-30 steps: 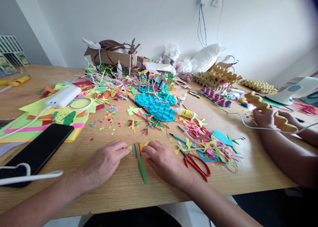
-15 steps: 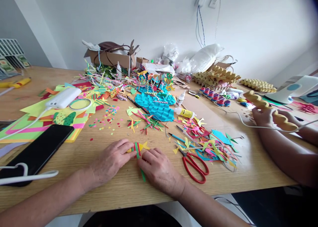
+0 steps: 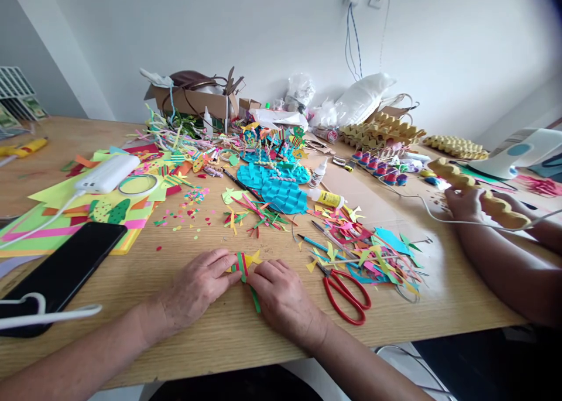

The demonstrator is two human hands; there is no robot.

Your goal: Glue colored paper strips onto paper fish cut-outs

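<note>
Low over the front of the table, a small yellow paper fish with red and green stripes lies between both hands. My left hand is closed, its thumb and fingers pinching the left end of the fish. On the other side, the closed fingers of my right hand press at the green paper strip, whose loose end hangs below them. The right fingertips partly hide the strip and the fish's lower edge. To the right lie red-handled scissors, apart from my hand.
Paper scraps, pencils and glue bottles spread beyond the scissors. A blue scaly paper piece lies mid-table. At left are a black phone and a white power bank on coloured paper. Another person's hands hold an egg-carton strip.
Both hands stay on the fish and strip, with a slight shift of the fingers. My right fingers sit a little higher. The camera view has moved slightly.
</note>
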